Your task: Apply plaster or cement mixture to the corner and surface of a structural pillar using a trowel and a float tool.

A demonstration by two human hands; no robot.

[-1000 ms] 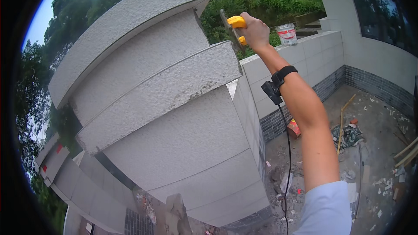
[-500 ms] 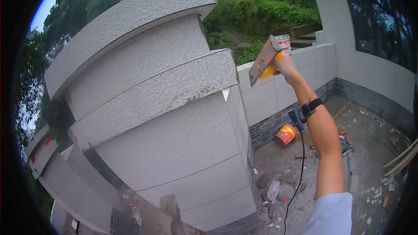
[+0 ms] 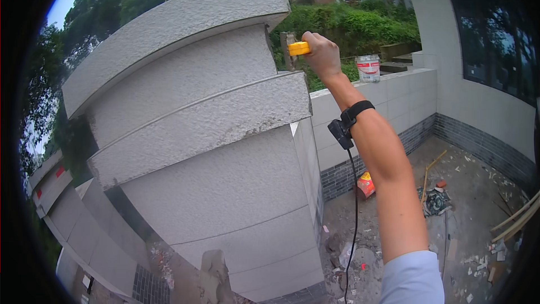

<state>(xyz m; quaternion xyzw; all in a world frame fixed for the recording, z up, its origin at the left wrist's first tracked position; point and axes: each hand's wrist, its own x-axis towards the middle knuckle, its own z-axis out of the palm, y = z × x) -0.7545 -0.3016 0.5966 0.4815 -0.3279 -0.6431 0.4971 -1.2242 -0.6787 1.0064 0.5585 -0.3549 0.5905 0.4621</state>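
Note:
My right hand [image 3: 323,55] is closed around the yellow handle of a plastering trowel [image 3: 299,48]. Its flat blade is seen nearly edge-on, up against or close beside the right side face of the white textured pillar [image 3: 191,70]; whether it touches cannot be made out. Below the trowel, a ledge [image 3: 225,118] of the pillar juts out, its lower edge rough and chipped. My right arm reaches up from the lower right, with a black strap and small device [image 3: 343,129] on the wrist. My left hand is out of view.
A white and red bucket [image 3: 368,68] stands on the low tiled wall [image 3: 394,93]. On the floor lie an orange bucket [image 3: 365,186], partly hidden by my arm, tile scraps and wooden strips [image 3: 517,217]. A black cable [image 3: 354,219] hangs from the wrist device.
My right hand has swung left with the trowel, from over the low wall to the pillar's right side. The blade has turned from broadside to nearly edge-on.

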